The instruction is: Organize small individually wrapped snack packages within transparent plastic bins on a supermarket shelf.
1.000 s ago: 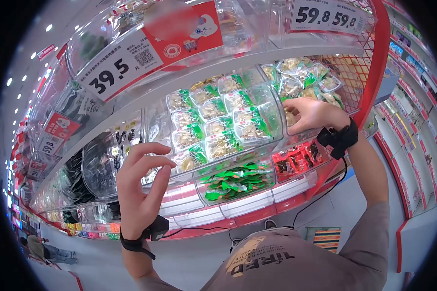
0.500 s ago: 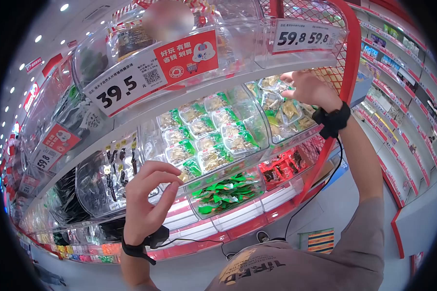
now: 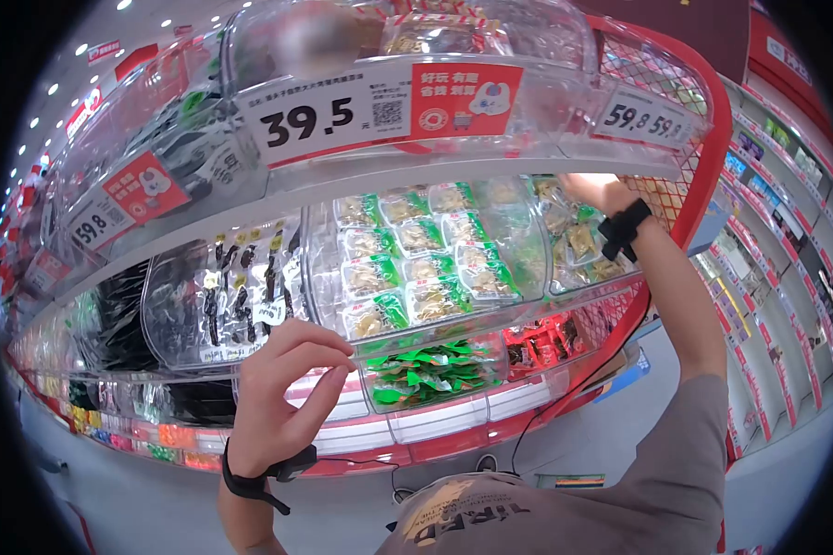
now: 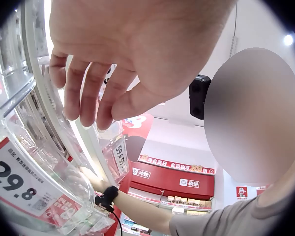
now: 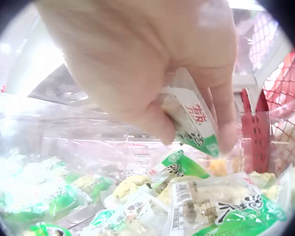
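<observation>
My right hand [image 3: 602, 192] reaches under the upper shelf into the right-hand clear bin, partly hidden by the shelf edge in the head view. In the right wrist view, its thumb and fingers pinch a small white-and-green snack packet [image 5: 191, 118] above a loose pile of similar packets [image 5: 211, 204]. The left hand [image 3: 282, 398] hovers before the front of the bins, fingers loosely bent and nothing in them. Beyond it, the middle bin holds green-and-white packets [image 3: 426, 264] laid out in rows.
Above the bins runs a white shelf edge [image 3: 491, 166] with a large price sign [image 3: 333, 116]. Red mesh [image 3: 662, 203] closes the right end. Lower bins hold green packets [image 3: 426, 375] and red packets [image 3: 541, 342]. Black-wrapped goods [image 3: 245, 287] lie in a bin at left.
My right hand has gone from beside the bin divider to farther back under the shelf in the right bin. The head view has turned; the left hand stays raised in much the same pose.
</observation>
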The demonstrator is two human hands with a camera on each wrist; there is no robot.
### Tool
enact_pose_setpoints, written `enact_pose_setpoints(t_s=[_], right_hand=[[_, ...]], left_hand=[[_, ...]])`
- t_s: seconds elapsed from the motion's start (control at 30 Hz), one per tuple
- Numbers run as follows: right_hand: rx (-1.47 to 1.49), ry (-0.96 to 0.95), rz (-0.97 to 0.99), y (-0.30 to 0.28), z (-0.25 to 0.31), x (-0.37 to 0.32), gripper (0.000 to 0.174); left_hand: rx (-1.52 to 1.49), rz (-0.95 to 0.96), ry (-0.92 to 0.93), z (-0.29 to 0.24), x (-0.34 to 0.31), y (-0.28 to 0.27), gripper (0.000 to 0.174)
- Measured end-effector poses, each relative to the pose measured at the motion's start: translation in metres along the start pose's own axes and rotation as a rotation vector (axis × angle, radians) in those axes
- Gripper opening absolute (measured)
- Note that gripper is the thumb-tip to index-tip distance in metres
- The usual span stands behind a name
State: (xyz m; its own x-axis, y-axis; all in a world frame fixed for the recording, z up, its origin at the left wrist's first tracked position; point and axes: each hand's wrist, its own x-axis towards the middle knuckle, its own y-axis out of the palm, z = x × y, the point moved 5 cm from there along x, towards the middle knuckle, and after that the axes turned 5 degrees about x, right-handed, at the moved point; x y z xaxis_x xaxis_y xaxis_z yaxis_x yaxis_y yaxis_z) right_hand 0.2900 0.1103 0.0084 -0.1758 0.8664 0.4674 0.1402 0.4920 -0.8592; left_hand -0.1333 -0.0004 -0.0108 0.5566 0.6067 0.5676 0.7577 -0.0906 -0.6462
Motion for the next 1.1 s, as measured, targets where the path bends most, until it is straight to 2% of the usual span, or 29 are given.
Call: enact_pose_setpoints(t_s=[0.07, 0.13, 0.2, 0.27, 0.37, 0.43, 0.5, 0.57, 0.67, 0.77, 0.87, 0.97, 1.07, 1.1], right_hand=[[0.009, -0.147, -0.208, -0.004, 0.011, -0.024, 0.02], [0.047, -0.019, 0.006, -0.023, 0.036, -0.048, 0.022], [0.121, 0.017, -0.112, -0.061, 0.077, -0.081, 0.02], [0.403, -0.149, -0.395, -0.088, 0.107, -0.106, 0.031], [1.066, -0.097, -0.265, -0.088, 0.128, -0.119, 0.042], [1.402, -0.056, -0.184, -0.076, 0.141, -0.116, 0.043], [1.45, -0.073, -0.078, -0.065, 0.148, -0.105, 0.04], [1.562, -0.048, 0.06, -0.061, 0.155, -0.097, 0.031], [1.739, 0.052, -0.019, -0.051, 0.153, -0.089, 0.027], [1.419, -0.062, 0.004, -0.057, 0.151, -0.079, 0.028], [1.362, 0.016, 0.095, -0.057, 0.158, -0.068, 0.028], [1.13, -0.279, 0.015, -0.062, 0.169, -0.047, 0.026], [1.11, -0.331, 0.103, -0.058, 0.193, -0.028, 0.024], [0.999, -0.359, 0.115, -0.063, 0.204, -0.021, 0.025]], left_hand=[[-0.009, -0.024, -0.012, 0.004, -0.003, -0.001, 0.008], [-0.072, -0.041, -0.046, 0.005, -0.004, 0.006, 0.01], [-0.126, -0.073, -0.075, 0.005, -0.002, 0.019, 0.011], [-0.211, -0.006, -0.001, 0.006, 0.0, 0.033, 0.023], [-0.453, 0.057, -0.038, -0.005, 0.022, 0.068, 0.045], [-0.605, 0.021, -0.041, -0.013, 0.035, 0.088, 0.043], [-0.628, -0.09, -0.021, -0.007, 0.042, 0.102, 0.037], [-0.687, -0.146, -0.108, 0.0, 0.046, 0.104, 0.031], [-0.68, -0.223, -0.156, 0.002, 0.052, 0.096, 0.02], [-0.568, -0.282, -0.146, 0.004, 0.049, 0.088, 0.017], [-0.362, -0.342, -0.109, 0.009, 0.042, 0.074, 0.015], [-0.093, -0.334, -0.052, 0.008, 0.043, 0.05, 0.013], [0.098, -0.329, 0.031, 0.001, 0.05, 0.028, 0.014], [0.1, -0.331, 0.01, -0.001, 0.052, 0.024, 0.015]])
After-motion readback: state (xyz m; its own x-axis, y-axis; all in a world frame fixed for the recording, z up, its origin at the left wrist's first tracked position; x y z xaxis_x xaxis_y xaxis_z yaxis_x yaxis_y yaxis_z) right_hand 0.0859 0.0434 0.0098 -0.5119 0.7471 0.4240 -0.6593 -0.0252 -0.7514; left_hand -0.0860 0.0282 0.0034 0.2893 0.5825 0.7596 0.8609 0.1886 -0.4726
